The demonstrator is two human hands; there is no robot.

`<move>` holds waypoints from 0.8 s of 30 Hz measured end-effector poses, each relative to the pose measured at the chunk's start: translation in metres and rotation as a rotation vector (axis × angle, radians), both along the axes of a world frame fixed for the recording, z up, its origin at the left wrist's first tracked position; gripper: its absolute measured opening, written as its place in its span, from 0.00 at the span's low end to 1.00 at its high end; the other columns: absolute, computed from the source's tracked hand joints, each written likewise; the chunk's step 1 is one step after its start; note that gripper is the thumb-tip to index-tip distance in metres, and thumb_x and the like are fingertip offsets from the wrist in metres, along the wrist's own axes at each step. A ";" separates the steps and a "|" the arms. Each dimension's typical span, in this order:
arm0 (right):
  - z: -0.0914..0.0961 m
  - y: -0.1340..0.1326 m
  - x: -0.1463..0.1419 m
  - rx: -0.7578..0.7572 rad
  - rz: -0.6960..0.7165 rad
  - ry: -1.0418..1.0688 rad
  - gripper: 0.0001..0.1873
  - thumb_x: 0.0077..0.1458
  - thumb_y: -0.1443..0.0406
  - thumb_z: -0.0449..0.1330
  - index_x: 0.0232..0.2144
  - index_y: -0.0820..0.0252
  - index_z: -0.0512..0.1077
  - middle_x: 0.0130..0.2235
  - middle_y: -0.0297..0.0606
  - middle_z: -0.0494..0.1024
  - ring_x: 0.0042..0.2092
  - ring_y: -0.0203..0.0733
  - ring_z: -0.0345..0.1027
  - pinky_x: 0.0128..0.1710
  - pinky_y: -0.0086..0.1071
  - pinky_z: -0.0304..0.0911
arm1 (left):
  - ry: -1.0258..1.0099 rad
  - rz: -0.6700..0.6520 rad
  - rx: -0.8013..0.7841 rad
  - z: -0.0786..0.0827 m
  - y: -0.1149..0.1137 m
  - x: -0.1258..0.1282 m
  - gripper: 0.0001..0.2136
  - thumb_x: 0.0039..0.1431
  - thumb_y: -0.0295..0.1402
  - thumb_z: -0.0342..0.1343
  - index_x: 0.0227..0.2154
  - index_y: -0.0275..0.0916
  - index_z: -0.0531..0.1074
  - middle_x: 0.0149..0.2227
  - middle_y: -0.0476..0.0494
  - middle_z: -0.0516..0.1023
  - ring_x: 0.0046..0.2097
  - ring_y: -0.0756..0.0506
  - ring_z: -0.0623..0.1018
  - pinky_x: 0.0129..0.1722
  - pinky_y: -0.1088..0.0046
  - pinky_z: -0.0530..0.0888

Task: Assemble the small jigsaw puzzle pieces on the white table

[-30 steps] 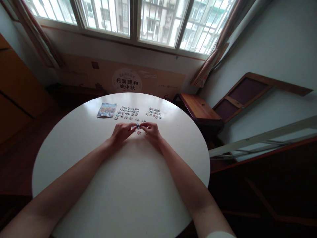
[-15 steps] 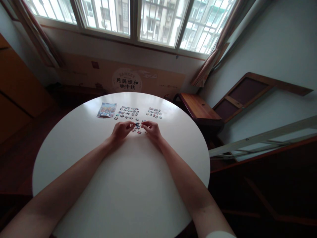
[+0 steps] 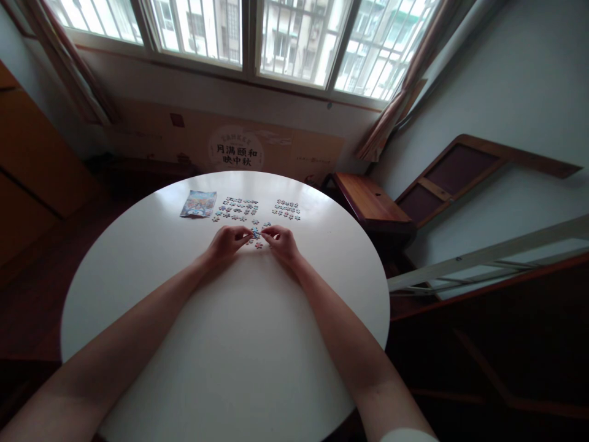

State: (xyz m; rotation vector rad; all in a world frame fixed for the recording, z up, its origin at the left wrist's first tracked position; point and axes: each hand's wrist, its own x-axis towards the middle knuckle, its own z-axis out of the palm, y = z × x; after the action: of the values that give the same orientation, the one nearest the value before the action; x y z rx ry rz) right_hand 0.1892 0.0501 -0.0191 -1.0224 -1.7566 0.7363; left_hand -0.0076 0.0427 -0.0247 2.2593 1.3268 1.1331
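Observation:
My left hand (image 3: 229, 240) and my right hand (image 3: 281, 241) face each other over the white round table (image 3: 230, 344). Thumb and forefinger of each are pinched together on small bluish puzzle pieces (image 3: 256, 232) held between them; whether these are joined I cannot tell. Several loose puzzle pieces (image 3: 259, 245) lie just below and around my fingertips. Beyond my left hand, more pieces are laid out in rows (image 3: 237, 209). Another group of pieces (image 3: 288, 209) sits in rows past my right hand. A colourful picture sheet or packet (image 3: 199, 204) lies to the left of the rows.
A wooden bench or low stand (image 3: 372, 196) stands beyond the table's right edge. Behind the table is a printed cardboard panel (image 3: 294, 144) under barred windows (image 3: 294, 43). A pale metal rail (image 3: 488, 255) runs along the right.
My right hand has shifted slightly left, bringing its fingertips closer to those of my left hand. The bluish pieces between them have tilted and show lighter. The laid-out rows are unchanged.

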 end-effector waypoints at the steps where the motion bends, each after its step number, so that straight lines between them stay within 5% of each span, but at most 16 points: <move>1: 0.000 0.000 0.000 -0.002 0.002 -0.002 0.07 0.48 0.65 0.61 0.30 0.62 0.77 0.31 0.38 0.78 0.29 0.34 0.68 0.30 0.27 0.62 | -0.008 0.000 0.002 0.000 0.000 0.000 0.13 0.55 0.41 0.55 0.32 0.35 0.78 0.17 0.52 0.67 0.21 0.54 0.64 0.22 0.79 0.59; 24: -0.001 0.002 0.001 0.005 0.019 -0.046 0.08 0.50 0.64 0.60 0.29 0.62 0.77 0.29 0.37 0.78 0.29 0.34 0.67 0.31 0.27 0.61 | 0.023 -0.005 -0.005 0.007 -0.004 0.002 0.12 0.55 0.40 0.54 0.32 0.36 0.77 0.16 0.55 0.62 0.20 0.55 0.61 0.22 0.78 0.57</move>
State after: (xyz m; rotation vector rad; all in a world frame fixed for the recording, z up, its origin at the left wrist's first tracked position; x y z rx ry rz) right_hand 0.1900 0.0517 -0.0206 -1.0279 -1.8088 0.7248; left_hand -0.0057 0.0384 -0.0172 2.2772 1.3308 1.1037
